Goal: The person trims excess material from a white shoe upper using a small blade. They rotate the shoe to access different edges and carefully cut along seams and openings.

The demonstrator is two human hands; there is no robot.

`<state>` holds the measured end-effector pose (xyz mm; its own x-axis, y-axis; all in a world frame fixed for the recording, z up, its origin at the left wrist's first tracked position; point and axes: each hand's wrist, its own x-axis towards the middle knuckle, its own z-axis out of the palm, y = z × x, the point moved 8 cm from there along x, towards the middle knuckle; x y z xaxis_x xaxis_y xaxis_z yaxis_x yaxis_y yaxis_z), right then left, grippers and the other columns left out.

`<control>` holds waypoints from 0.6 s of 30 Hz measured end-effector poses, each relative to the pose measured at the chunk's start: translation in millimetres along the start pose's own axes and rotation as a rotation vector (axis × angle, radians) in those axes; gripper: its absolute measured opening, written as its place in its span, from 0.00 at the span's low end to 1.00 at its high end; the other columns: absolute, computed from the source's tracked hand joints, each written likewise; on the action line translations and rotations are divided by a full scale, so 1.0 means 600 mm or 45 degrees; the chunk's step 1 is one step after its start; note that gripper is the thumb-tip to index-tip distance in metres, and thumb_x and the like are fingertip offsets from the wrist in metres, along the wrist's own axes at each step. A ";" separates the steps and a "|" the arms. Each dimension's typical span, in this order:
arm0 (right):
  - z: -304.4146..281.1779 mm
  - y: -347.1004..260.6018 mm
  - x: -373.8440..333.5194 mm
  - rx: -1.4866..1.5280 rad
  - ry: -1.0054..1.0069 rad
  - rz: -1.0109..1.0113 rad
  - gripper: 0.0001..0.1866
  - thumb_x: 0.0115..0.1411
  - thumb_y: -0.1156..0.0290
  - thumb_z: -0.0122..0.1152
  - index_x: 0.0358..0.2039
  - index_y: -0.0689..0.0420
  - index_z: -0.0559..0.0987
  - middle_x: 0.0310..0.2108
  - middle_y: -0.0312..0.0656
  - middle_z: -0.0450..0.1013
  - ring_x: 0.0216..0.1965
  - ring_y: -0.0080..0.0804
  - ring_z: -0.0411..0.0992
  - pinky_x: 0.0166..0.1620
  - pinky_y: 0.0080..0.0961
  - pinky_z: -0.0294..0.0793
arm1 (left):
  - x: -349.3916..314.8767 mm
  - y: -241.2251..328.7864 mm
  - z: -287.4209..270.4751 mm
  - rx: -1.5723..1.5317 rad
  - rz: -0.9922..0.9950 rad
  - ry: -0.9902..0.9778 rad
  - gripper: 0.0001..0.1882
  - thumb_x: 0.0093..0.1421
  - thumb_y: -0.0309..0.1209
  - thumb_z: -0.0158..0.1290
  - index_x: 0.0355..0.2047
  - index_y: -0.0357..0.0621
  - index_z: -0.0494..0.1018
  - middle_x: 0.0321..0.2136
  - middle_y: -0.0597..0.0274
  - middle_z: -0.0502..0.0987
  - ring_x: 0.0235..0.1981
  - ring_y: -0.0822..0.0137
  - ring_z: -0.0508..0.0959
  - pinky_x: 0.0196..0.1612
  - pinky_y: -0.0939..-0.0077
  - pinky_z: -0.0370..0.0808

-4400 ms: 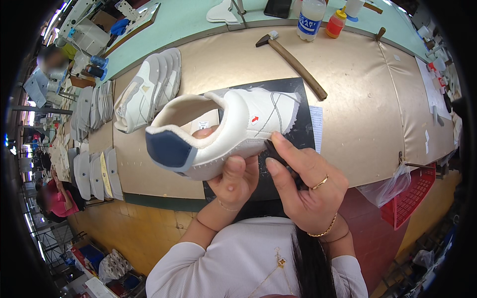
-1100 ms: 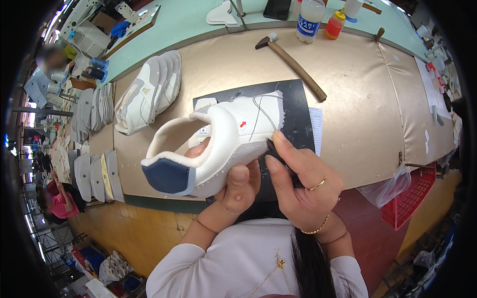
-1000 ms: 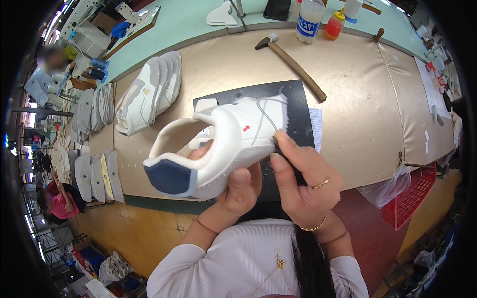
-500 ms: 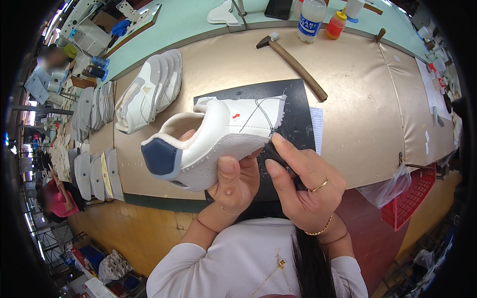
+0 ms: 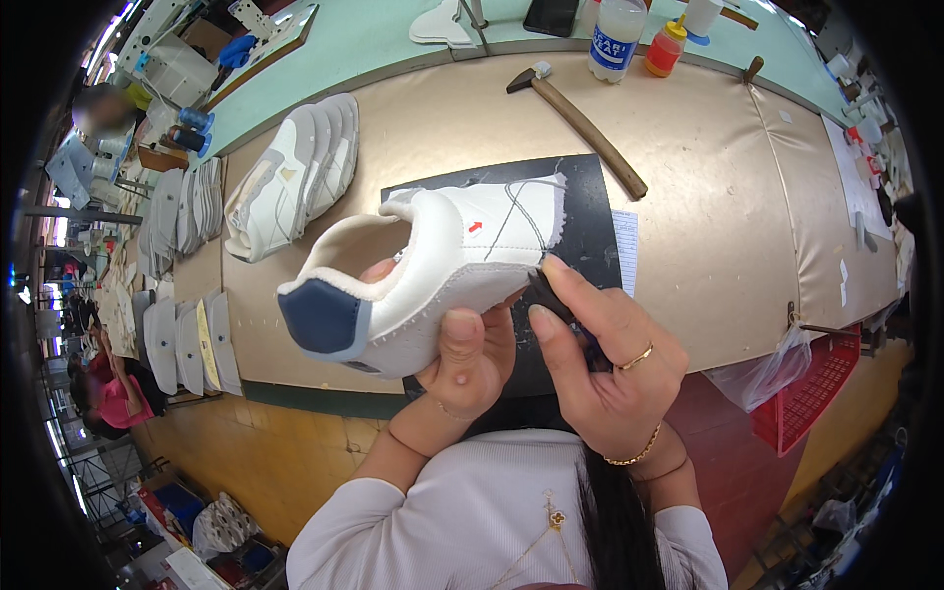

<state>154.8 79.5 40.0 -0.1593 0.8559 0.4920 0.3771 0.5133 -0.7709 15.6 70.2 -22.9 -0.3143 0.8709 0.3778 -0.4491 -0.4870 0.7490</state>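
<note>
A white and grey shoe upper (image 5: 418, 251) with a dark blue heel patch and a small red arrow sticker is held over the black mat (image 5: 594, 221). My left hand (image 5: 467, 359) grips it from below, thumb on the near side, with a fingertip showing inside the collar opening. Dark crossing lines run over its white toe end, which has a frayed edge. My right hand (image 5: 619, 359) pinches a small black tool (image 5: 551, 295) between thumb and forefinger, close to the upper's lower edge. The palm hides most of that tool, so its kind is unclear.
Several similar uppers (image 5: 295, 182) are stacked at the left. Beyond the mat lies a hammer (image 5: 590, 133). A clear bottle (image 5: 617, 44) and an orange squeeze bottle (image 5: 665, 51) stand at the back. A red basket (image 5: 811, 383) is at the right; a co-worker in pink (image 5: 116, 398) is far left.
The upper has turned slightly in my left hand, showing more of its collar opening. My right thumb has come down a little from the forefinger, and more of the black tool shows.
</note>
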 end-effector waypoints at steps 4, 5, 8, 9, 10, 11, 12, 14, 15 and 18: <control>0.003 0.003 0.000 -0.002 -0.007 0.037 0.19 0.54 0.83 0.67 0.48 0.63 0.80 0.25 0.40 0.75 0.20 0.21 0.66 0.25 0.17 0.66 | -0.002 0.001 -0.002 0.172 0.039 -0.015 0.36 0.67 0.42 0.51 0.69 0.69 0.44 0.68 0.62 0.53 0.66 0.60 0.62 0.65 0.59 0.68; 0.004 0.004 -0.001 0.005 -0.005 0.039 0.18 0.55 0.83 0.66 0.48 0.64 0.80 0.25 0.41 0.76 0.21 0.20 0.67 0.25 0.17 0.67 | -0.003 0.001 -0.003 0.173 0.005 0.029 0.36 0.66 0.41 0.51 0.68 0.68 0.44 0.66 0.62 0.54 0.64 0.61 0.63 0.63 0.61 0.68; 0.006 0.008 0.000 0.039 0.051 -0.003 0.17 0.55 0.82 0.66 0.47 0.65 0.80 0.24 0.42 0.75 0.20 0.23 0.69 0.25 0.18 0.68 | -0.002 0.001 0.005 0.063 -0.096 0.145 0.36 0.65 0.39 0.54 0.65 0.60 0.44 0.61 0.62 0.58 0.58 0.66 0.67 0.56 0.71 0.71; 0.008 0.016 0.000 0.059 0.101 -0.049 0.17 0.55 0.82 0.66 0.47 0.65 0.80 0.22 0.42 0.74 0.18 0.25 0.69 0.23 0.19 0.68 | -0.003 -0.001 0.005 0.032 -0.124 0.171 0.37 0.64 0.39 0.55 0.65 0.58 0.44 0.60 0.61 0.59 0.56 0.67 0.69 0.55 0.74 0.72; 0.007 0.019 0.001 0.080 0.125 -0.067 0.17 0.55 0.81 0.66 0.46 0.65 0.80 0.21 0.42 0.73 0.17 0.26 0.69 0.22 0.20 0.69 | -0.005 -0.005 0.002 0.050 -0.141 0.180 0.38 0.64 0.39 0.55 0.65 0.57 0.43 0.60 0.61 0.59 0.56 0.67 0.69 0.54 0.73 0.73; 0.007 0.021 0.002 0.105 0.145 -0.083 0.16 0.55 0.81 0.66 0.46 0.65 0.80 0.20 0.42 0.73 0.16 0.27 0.69 0.21 0.21 0.69 | -0.004 -0.007 0.000 0.009 -0.181 0.201 0.38 0.63 0.41 0.54 0.66 0.57 0.43 0.61 0.60 0.59 0.56 0.66 0.69 0.54 0.73 0.73; 0.006 0.025 0.004 0.133 0.139 -0.070 0.16 0.55 0.81 0.66 0.46 0.65 0.80 0.21 0.42 0.73 0.17 0.27 0.70 0.22 0.20 0.69 | -0.005 -0.009 -0.001 -0.035 -0.222 0.224 0.39 0.63 0.43 0.54 0.67 0.57 0.43 0.62 0.60 0.59 0.57 0.65 0.69 0.54 0.72 0.73; 0.003 0.031 0.003 0.205 0.103 0.004 0.16 0.56 0.79 0.67 0.46 0.64 0.80 0.25 0.43 0.76 0.21 0.24 0.71 0.25 0.19 0.70 | 0.000 -0.016 0.004 -0.255 -0.349 0.283 0.41 0.62 0.48 0.52 0.69 0.57 0.43 0.63 0.58 0.59 0.57 0.63 0.70 0.55 0.70 0.73; 0.001 0.035 -0.001 0.225 0.113 0.058 0.17 0.56 0.79 0.68 0.46 0.64 0.80 0.27 0.43 0.76 0.22 0.23 0.71 0.26 0.18 0.70 | 0.003 -0.021 0.007 -0.283 -0.403 0.213 0.41 0.61 0.50 0.50 0.69 0.57 0.43 0.63 0.58 0.59 0.58 0.62 0.69 0.56 0.68 0.72; -0.003 0.043 -0.007 0.218 0.122 0.097 0.22 0.53 0.77 0.71 0.49 0.63 0.77 0.36 0.44 0.78 0.26 0.20 0.71 0.29 0.15 0.71 | 0.008 -0.026 0.014 -0.313 -0.540 0.002 0.44 0.58 0.58 0.44 0.70 0.57 0.45 0.64 0.59 0.60 0.62 0.59 0.66 0.63 0.62 0.66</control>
<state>167.0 89.1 18.5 -0.0455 0.8869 0.4598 0.2227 0.4577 -0.8608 27.9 82.8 -28.4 -0.0619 0.9959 0.0662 -0.7221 -0.0905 0.6858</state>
